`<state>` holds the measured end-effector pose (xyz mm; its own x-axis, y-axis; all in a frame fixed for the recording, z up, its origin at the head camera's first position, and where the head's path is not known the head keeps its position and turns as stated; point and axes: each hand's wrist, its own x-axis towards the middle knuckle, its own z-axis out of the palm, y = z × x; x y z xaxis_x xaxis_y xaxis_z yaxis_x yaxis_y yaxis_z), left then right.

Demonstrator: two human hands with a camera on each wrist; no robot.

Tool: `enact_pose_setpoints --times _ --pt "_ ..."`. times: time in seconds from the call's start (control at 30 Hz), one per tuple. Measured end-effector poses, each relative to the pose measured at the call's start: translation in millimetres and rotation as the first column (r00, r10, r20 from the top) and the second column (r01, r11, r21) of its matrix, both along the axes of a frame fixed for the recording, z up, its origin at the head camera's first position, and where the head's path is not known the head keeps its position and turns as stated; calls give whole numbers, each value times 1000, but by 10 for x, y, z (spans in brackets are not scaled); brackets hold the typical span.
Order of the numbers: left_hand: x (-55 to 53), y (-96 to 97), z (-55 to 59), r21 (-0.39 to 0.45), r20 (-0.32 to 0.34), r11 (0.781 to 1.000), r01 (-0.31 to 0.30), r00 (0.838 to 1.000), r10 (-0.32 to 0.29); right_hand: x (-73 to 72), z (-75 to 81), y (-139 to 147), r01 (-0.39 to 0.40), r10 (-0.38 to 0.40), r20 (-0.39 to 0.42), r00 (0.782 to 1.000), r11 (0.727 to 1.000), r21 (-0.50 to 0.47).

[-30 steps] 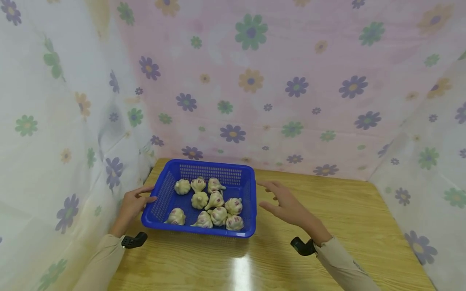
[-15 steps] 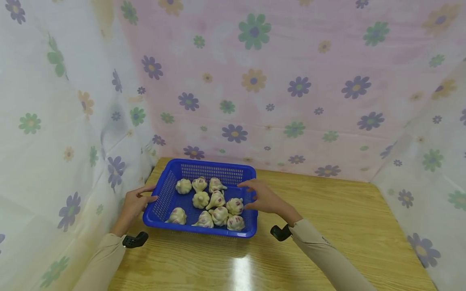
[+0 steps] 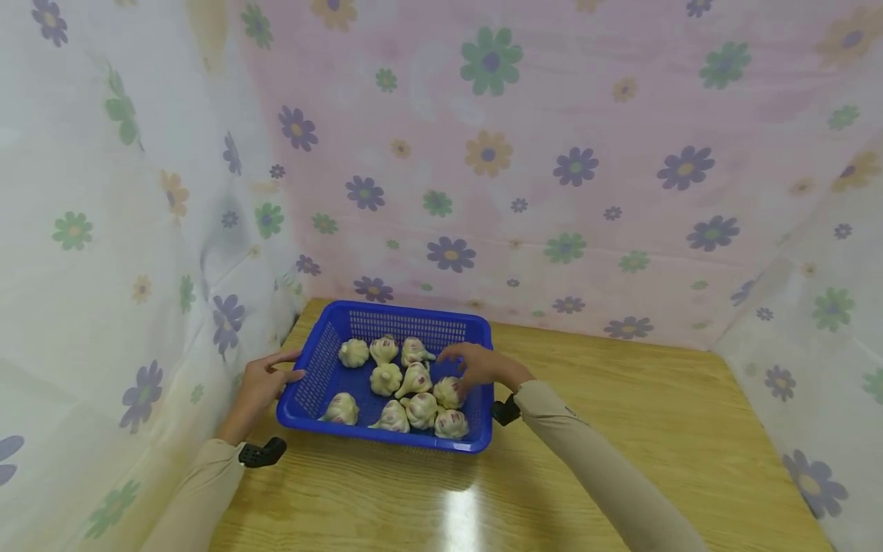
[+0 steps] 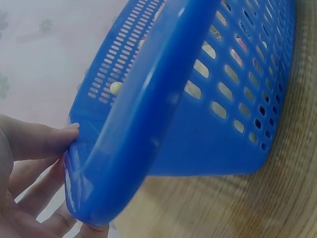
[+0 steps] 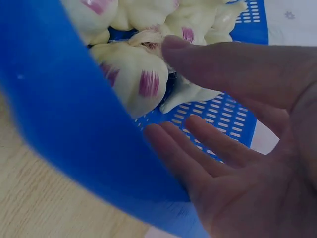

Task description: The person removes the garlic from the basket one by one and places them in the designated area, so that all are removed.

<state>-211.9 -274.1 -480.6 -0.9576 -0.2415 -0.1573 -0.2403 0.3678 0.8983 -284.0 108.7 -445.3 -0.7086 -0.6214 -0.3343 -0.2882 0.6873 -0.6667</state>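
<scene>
A blue plastic basket (image 3: 386, 443) with perforated walls stands on the wooden table and holds several garlic bulbs, cream with purple streaks. My left hand (image 3: 260, 387) grips its left rim; the left wrist view shows the thumb over the rim (image 4: 143, 99) and the fingers beneath. Inside the basket's right end, my right hand (image 3: 480, 364) reaches down with thumb and fingers apart. Nearest to it is a garlic bulb (image 5: 131, 74), whose stem the thumb tip overlaps in the right wrist view. In the head view that bulb is partly hidden by the hand.
The wooden table (image 3: 621, 429) extends to the right of the basket and in front of it. Flower-patterned sheets (image 3: 524, 153) enclose the back and both sides, with the left sheet close to my left arm.
My right hand has moved left from outside the basket, over its right rim and down to the bulbs. My left hand keeps its grip. The head view has shifted slightly.
</scene>
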Motion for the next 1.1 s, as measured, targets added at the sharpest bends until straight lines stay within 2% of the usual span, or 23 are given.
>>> enact_pose_setpoints --times 0.17,0.37,0.57,0.87,1.0,1.1 --pt "12 4 10 8 -1 1000 16 1000 -16 -69 -36 -126 22 -29 56 998 993 117" --pt "12 -1 22 7 -3 1000 22 1000 -22 -93 -103 -248 24 -49 126 991 981 192" --pt "6 6 13 10 1 1000 14 1000 -14 -113 -135 -302 41 -79 179 981 978 206" --pt "12 22 3 13 12 1000 -23 1000 23 -178 -158 -292 7 -42 239 970 989 145" --pt "-5 18 -8 4 11 999 -38 999 38 -180 -172 -292 -21 -13 228 974 989 147" --pt "-7 25 -23 4 1 1000 -29 1000 29 -161 -194 -297 -43 5 196 981 981 189"
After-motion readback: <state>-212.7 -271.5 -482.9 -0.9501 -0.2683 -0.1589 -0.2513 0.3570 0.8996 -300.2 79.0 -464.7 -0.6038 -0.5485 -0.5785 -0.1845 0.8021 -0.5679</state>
